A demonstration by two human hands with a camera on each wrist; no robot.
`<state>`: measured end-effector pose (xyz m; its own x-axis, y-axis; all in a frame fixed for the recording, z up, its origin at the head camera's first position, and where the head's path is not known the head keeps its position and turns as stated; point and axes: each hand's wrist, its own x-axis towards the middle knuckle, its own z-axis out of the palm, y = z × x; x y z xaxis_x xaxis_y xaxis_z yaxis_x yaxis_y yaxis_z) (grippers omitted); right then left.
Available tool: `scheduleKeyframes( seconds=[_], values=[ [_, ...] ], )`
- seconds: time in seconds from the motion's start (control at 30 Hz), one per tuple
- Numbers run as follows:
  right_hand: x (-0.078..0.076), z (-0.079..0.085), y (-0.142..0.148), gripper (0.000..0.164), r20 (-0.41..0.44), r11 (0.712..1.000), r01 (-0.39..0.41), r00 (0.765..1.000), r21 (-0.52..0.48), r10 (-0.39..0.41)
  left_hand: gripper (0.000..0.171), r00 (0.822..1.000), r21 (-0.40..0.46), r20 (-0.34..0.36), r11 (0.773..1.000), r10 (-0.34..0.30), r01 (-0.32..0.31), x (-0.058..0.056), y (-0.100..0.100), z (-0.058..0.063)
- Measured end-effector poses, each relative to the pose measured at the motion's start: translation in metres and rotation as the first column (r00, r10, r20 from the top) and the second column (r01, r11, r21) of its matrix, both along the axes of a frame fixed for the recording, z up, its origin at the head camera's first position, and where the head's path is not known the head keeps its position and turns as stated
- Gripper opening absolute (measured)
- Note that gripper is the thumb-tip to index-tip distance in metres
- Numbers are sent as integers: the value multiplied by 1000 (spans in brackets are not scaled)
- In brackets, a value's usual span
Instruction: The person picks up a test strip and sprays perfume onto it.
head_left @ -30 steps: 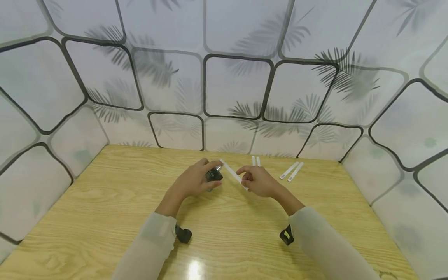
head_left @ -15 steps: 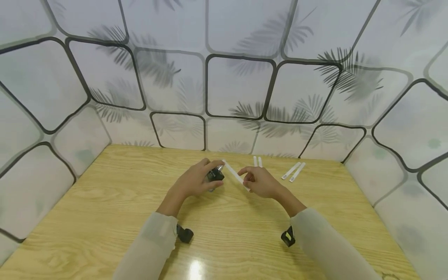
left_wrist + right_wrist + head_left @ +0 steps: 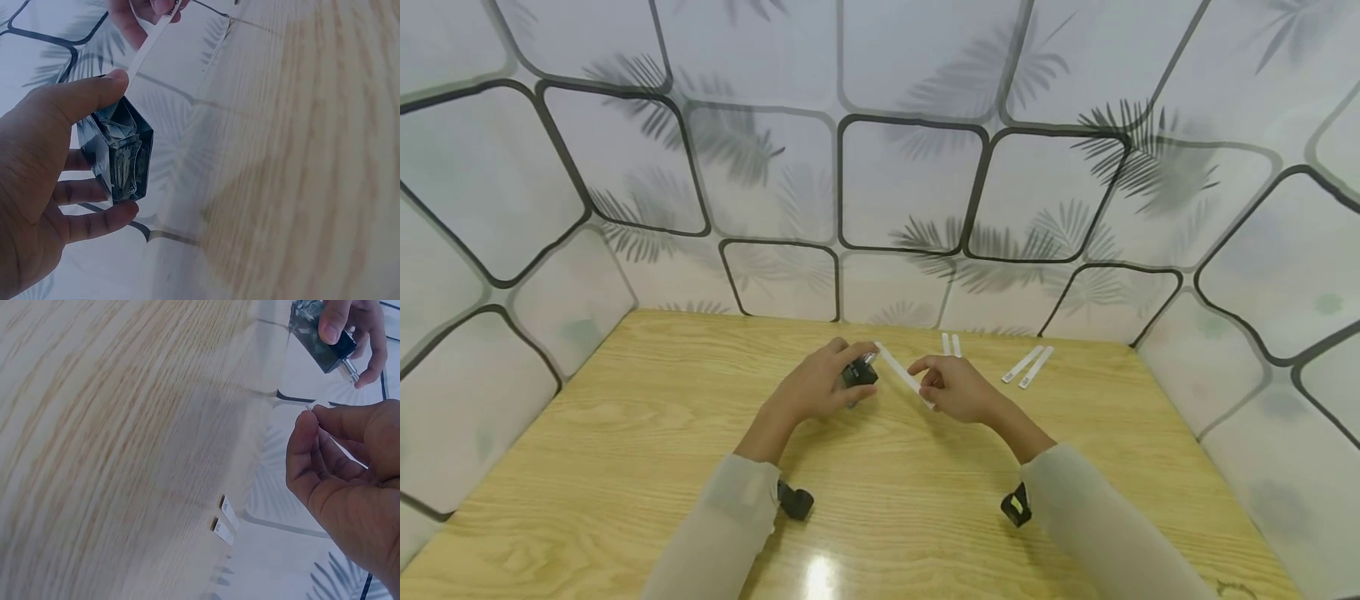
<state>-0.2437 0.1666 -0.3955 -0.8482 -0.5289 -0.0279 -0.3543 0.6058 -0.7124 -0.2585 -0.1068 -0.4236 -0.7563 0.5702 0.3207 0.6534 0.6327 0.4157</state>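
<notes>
The person's left hand [image 3: 811,385] grips a dark glass bottle [image 3: 861,374] with a black top, its index finger at the silver nozzle [image 3: 350,370]. The right hand [image 3: 961,390] pinches a slim white strip [image 3: 897,367] near its lower end; the strip slants up toward the bottle, its far tip close to the left index fingertip. Both hands are over the middle of the wood-grain counter [image 3: 880,492]. Beyond the right hand lies one pair of white strips [image 3: 956,344], partly hidden; farther right lies another pair with printed ends [image 3: 1036,367]. Behind stands a leaf-patterned wall [image 3: 913,183].
</notes>
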Motion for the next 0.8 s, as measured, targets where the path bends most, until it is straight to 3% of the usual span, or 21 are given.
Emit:
scheduleKeyframes(
  seconds=[0.27, 0.47, 0.8],
  values=[
    [-3, -1, 5, 34, -7, 999, 43, 999, 9, -43, 63, 999, 20, -32, 1000, -9, 10, -1, -1, -1],
    [-10, -8, 11, 37, 25, 992, 118, 993, -50, -117, 62, 999, 45, -38, 999, -24, 25, -2, -2, 1],
    [-27, -21, 16, 38, 140, 945, 296, 951, -140, -277, 62, 1000, 20, -5, 1000, -18, 18, -1, -3, 1]
  ],
)
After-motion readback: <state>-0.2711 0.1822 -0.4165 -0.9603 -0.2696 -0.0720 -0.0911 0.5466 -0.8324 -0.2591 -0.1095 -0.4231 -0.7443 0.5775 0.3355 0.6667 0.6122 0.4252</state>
